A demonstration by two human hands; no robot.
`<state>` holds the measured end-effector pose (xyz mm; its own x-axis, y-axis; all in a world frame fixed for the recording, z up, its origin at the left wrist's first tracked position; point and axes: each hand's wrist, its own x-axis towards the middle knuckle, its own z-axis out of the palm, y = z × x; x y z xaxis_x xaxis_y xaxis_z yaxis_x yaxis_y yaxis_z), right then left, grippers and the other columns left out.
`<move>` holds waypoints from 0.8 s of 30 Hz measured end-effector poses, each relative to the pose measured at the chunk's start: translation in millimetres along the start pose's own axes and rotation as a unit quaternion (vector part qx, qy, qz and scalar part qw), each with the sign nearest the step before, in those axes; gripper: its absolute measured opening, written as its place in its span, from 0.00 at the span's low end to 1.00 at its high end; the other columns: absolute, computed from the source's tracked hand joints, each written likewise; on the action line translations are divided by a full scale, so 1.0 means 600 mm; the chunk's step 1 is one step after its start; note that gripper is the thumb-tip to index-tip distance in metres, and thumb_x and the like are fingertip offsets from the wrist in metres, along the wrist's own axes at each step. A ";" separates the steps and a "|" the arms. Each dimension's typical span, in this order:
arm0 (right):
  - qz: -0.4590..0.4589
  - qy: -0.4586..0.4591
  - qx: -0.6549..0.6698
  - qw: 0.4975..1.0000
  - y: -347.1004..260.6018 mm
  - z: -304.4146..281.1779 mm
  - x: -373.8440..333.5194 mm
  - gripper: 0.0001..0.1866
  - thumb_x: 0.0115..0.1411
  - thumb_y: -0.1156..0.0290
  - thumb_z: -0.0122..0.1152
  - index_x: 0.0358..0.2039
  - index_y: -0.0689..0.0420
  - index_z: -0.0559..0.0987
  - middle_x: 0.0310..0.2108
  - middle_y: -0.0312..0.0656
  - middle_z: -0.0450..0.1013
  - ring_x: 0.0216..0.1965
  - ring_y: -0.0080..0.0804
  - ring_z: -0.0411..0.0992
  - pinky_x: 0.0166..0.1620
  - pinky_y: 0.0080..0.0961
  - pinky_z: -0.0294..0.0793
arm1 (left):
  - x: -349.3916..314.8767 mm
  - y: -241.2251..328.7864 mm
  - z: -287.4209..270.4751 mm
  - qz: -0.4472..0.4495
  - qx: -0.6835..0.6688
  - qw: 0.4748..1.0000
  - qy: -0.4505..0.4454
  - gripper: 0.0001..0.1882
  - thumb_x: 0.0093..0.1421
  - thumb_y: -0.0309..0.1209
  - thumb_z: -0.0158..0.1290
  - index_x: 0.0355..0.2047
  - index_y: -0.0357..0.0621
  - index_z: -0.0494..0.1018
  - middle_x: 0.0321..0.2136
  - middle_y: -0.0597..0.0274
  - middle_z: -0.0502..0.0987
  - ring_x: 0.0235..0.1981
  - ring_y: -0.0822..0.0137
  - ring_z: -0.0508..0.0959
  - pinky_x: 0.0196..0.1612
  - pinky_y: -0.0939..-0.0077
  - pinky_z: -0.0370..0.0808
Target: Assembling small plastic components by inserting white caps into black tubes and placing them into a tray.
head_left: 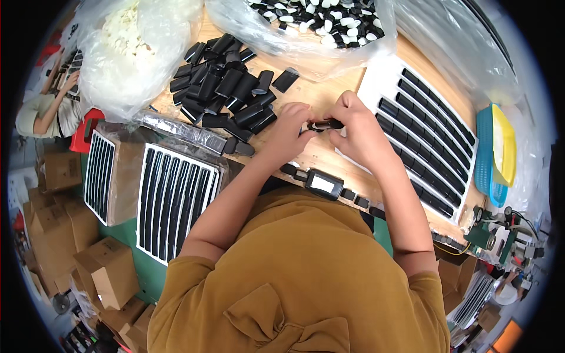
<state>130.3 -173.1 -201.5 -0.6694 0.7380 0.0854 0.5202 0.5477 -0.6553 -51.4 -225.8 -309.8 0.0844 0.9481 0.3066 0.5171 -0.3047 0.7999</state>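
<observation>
My left hand (287, 134) and my right hand (356, 128) meet over the wooden table, fingers curled inward. Between them is a small black plastic piece (325, 125), gripped from both ends; its finer details are covered by my fingers. Left of my hands lies a loose heap of short black plastic sleeves (228, 85), with one sleeve (286, 80) apart at its right edge. To the right, a white tray (372, 82) carries rows of similar black pieces. Below my hands, at the table's front edge, sits a dark device with a pale screen (323, 184).
Clear plastic bags hold cream-coloured parts (130, 29) and black and white parts (329, 22) at the back. A blue basket (484, 153) stands far right. Stacked filled trays (170, 203) and cardboard boxes (107, 272) are at left. Another person (50, 115) works far left.
</observation>
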 end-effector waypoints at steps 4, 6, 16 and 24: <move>-0.036 -0.016 -0.111 0.993 -0.004 0.021 0.011 0.13 0.47 0.81 0.66 0.36 0.59 0.81 0.34 0.46 0.67 0.37 0.44 0.72 0.39 0.36 0.74 | 0.002 -0.002 0.005 0.015 0.020 1.000 0.004 0.19 0.50 0.22 0.64 0.42 0.39 0.73 0.47 0.50 0.73 0.56 0.49 0.69 0.58 0.59 0.66; -0.055 -0.013 -0.157 0.986 -0.005 0.030 0.014 0.12 0.48 0.79 0.66 0.36 0.59 0.80 0.34 0.46 0.69 0.38 0.44 0.73 0.39 0.37 0.76 | 0.005 0.007 0.004 0.022 0.022 0.999 0.011 0.21 0.49 0.22 0.64 0.44 0.39 0.72 0.47 0.49 0.73 0.55 0.47 0.69 0.58 0.58 0.66; -0.044 -0.061 -0.209 0.975 0.005 0.065 0.014 0.13 0.50 0.76 0.64 0.38 0.61 0.76 0.33 0.49 0.75 0.33 0.49 0.77 0.36 0.40 0.78 | 0.015 0.028 -0.022 -0.063 -0.022 0.998 -0.023 0.28 0.52 0.16 0.58 0.55 0.41 0.69 0.48 0.51 0.74 0.52 0.51 0.72 0.55 0.64 0.71; -0.041 0.003 -0.121 0.992 0.019 0.050 0.009 0.13 0.47 0.79 0.65 0.36 0.63 0.77 0.31 0.51 0.73 0.32 0.53 0.76 0.37 0.42 0.78 | 0.251 -0.039 -0.138 0.121 0.227 0.958 0.130 0.11 0.60 0.19 0.48 0.41 0.38 0.77 0.40 0.47 0.80 0.45 0.45 0.78 0.50 0.57 0.74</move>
<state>116.5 -174.9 -231.0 -0.7114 0.6896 0.1356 0.5770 0.6833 -0.4474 -121.3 -83.3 -239.7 0.0640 0.7825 0.6193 0.8316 -0.3848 0.4004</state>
